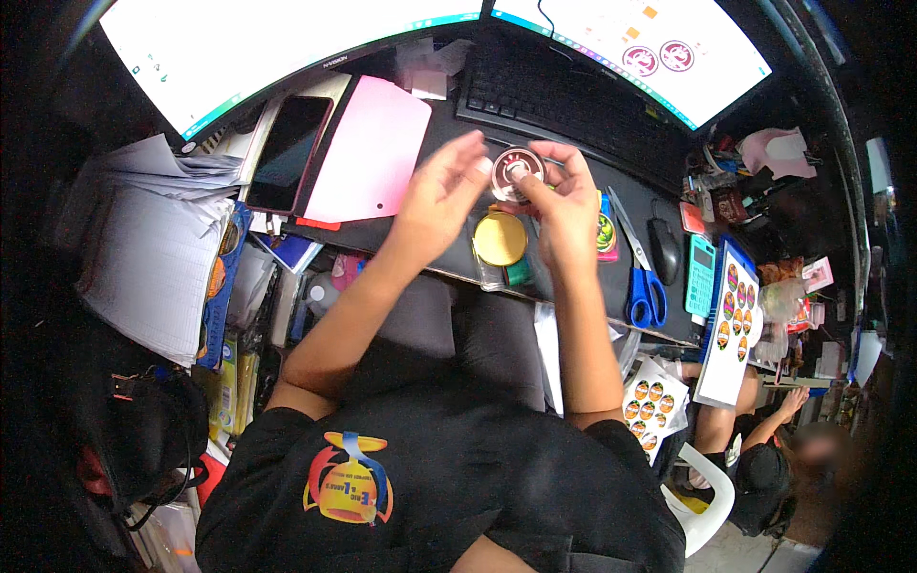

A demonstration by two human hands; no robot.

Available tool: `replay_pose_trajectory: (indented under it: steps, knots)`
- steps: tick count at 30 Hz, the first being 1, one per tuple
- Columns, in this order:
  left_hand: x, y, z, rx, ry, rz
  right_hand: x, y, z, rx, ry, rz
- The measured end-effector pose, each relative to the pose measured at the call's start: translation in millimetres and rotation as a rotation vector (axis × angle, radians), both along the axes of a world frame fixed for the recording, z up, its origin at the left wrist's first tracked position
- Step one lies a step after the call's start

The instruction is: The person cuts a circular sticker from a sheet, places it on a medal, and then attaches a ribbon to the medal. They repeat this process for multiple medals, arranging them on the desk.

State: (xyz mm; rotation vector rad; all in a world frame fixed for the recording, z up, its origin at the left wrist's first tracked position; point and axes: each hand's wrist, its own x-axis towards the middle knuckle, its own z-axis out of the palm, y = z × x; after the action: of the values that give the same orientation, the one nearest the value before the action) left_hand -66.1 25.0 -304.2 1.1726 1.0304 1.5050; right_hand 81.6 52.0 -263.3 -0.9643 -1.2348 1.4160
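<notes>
A round maroon-and-white disc [509,160], badge-like with a printed emblem, is pinched in my right hand [570,215], the thumb across its face and the fingers behind. My left hand [439,201] is just left of the disc. Its fingers are stretched out and the thumb is close to the rim; whether it touches cannot be made out. Below the disc, at the desk's front edge, lies a round yellow piece [500,239] with something clear and green under it. Small colourful round items [607,234] sit partly hidden behind my right wrist.
Blue-handled scissors [647,286], a black mouse [662,244] and a teal calculator [701,272] lie right. Beyond are a keyboard [535,100] and two monitors [315,48]. Left are a pink sheet [373,153], a phone [287,153] and stacked papers [143,248]. Another person [764,477] sits lower right.
</notes>
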Motion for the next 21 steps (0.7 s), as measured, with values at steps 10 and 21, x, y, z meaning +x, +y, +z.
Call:
replay_pose_trajectory:
  steps: [10,21]
  knots:
    - [42.1,-38.9,18.0,-0.061,-0.489,-0.393,22.9,-37.8,-1.9,0.911,-0.654,-0.331]
    - [62.4,-55.7,30.1,-0.063,-0.318,-0.417,53.0,-59.8,9.1,1.023,-0.731,-0.312]
